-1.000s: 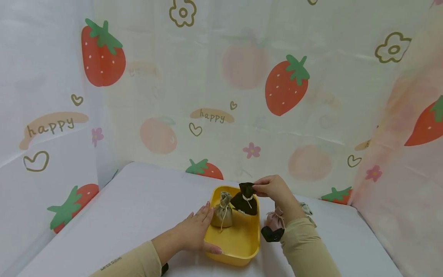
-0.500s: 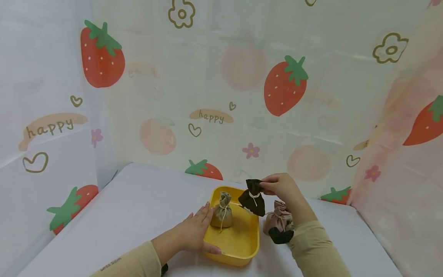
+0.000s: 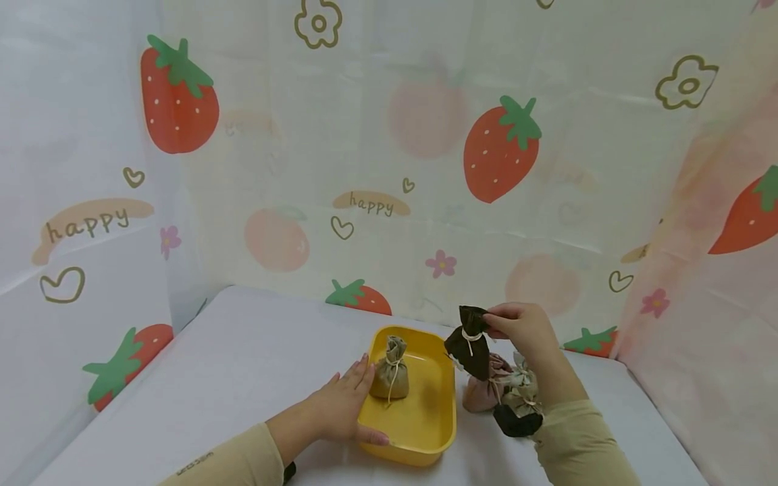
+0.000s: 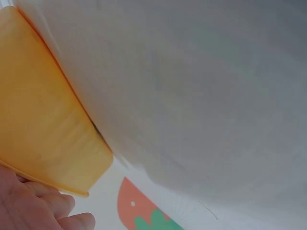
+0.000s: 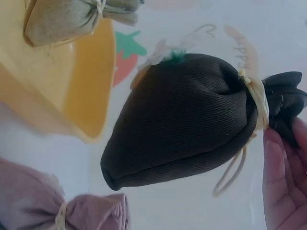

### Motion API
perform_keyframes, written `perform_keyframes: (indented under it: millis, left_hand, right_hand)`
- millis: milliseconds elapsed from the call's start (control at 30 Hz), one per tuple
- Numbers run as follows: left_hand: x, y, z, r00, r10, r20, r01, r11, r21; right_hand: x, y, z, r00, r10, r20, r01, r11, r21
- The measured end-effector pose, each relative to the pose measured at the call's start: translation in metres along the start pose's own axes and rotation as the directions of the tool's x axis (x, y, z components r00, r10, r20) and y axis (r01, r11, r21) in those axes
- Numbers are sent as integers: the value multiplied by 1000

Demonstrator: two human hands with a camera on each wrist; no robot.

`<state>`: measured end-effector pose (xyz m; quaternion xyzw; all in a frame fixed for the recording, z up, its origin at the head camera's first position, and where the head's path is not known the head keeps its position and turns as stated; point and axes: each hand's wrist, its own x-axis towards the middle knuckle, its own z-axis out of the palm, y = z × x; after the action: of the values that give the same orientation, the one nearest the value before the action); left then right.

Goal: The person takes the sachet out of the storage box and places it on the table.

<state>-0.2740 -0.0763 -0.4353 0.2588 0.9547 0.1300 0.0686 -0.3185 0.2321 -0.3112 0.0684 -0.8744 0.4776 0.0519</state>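
Observation:
My right hand [image 3: 525, 331] pinches a black drawstring pouch [image 3: 473, 347] by its gathered top, between thumb and fingers. The black pouch hangs in the air just right of the yellow bin [image 3: 425, 442]; in the right wrist view the same black pouch [image 5: 187, 120] shows a pale cord tied round its neck. On the bin's left rim rests my left hand [image 3: 340, 405], fingers straight, thumb near the front corner. In the left wrist view its fingers [image 4: 53, 206] touch the bin's rim from outside. A khaki drawstring pouch [image 3: 391, 378] stands upright inside the bin.
Right of the bin, on the white table [image 3: 273, 337], stand a pink pouch [image 3: 480, 397] and a pale patterned pouch [image 3: 524, 381], partly behind the right wrist. A strawberry-printed curtain [image 3: 365, 135] rises behind the table.
My right hand has carried the black pouch from over the bin's far right part out to the right, past the rim. The left hand, bin and khaki pouch have stayed put.

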Motion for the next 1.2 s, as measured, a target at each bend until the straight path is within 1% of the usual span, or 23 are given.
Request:
perform_keyframes:
  millis: [167, 267, 333, 500, 600, 733, 933, 1033, 1200]
  left_hand:
    - [-1, 0, -1, 1000, 7, -8, -7, 1000, 0]
    - [-2, 1, -1, 1000, 9, -9, -9, 1000, 4]
    - [-2, 1, -1, 1000, 8, -5, -8, 1000, 2]
    - [-2, 1, -2, 1000, 0, 5, 0, 1000, -3]
    - [-1, 1, -1, 1000, -2, 2, 2, 1000, 3]
    - [0, 0, 0, 1000, -2, -3, 2, 1000, 13]
    - [-1, 0, 0, 1000, -4, -2, 4, 1000, 12]
    - [-1, 0, 1, 1000, -1, -2, 1, 1000, 9]
    - [0, -1, 1, 1000, -3, 1, 3, 1000, -3]
  right_hand:
    - [-7, 2, -13, 999, -5, -43, 7, 999, 43]
    - [-11, 4, -23, 997, -22, -70, 27, 996, 80]
    - [-14, 6, -31, 996, -28, -87, 35, 996, 85]
    - [-20, 11, -49, 989, -43, -141, 58, 993, 104]
    - [-22, 16, -60, 984, -43, -172, 67, 989, 135]
    - [-27, 26, -74, 980, -25, -197, 57, 986, 157]
    - [-34, 38, -92, 977, -8, -213, 46, 984, 173]
    - [-36, 43, -99, 975, 18, -223, 29, 978, 206]
    - [-39, 53, -108, 968, 41, -246, 3, 985, 174]
